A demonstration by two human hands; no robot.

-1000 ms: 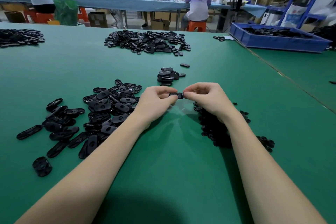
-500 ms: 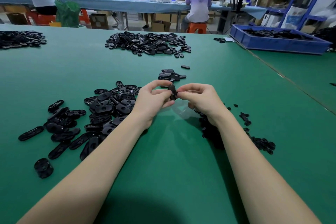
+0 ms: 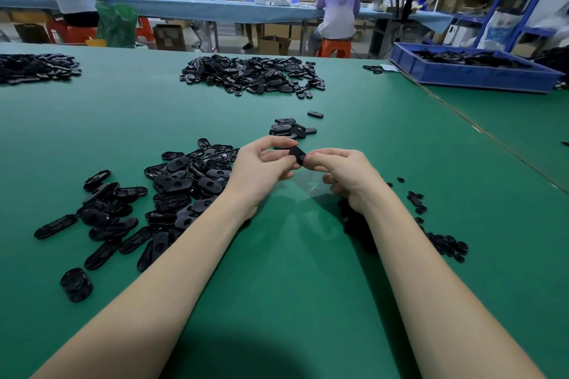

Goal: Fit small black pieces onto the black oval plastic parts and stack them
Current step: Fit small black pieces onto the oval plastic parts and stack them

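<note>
A black oval part (image 3: 296,154) is held up above the middle of the green surface (image 3: 277,286), tilted, between both hands. The left hand (image 3: 261,168) pinches its left end, thumb and forefinger curled round it, the other fingers (image 3: 278,176) folded beneath. The right hand (image 3: 345,174) grips its right end with fingers bent tight against it. Whether a small piece sits in the part cannot be told.

Just beyond the hands lies a small stack of oval parts (image 3: 289,129). A loose heap of oval parts (image 3: 147,200) spreads toward the left edge; small black pieces (image 3: 443,243) lie under and beside the right forearm. A bigger pile (image 3: 252,74) sits near the far edge, and a blue tray (image 3: 471,77) at the far right corner. A seated person's purple shirt (image 3: 338,0) carries lettering too blurred to read.
</note>
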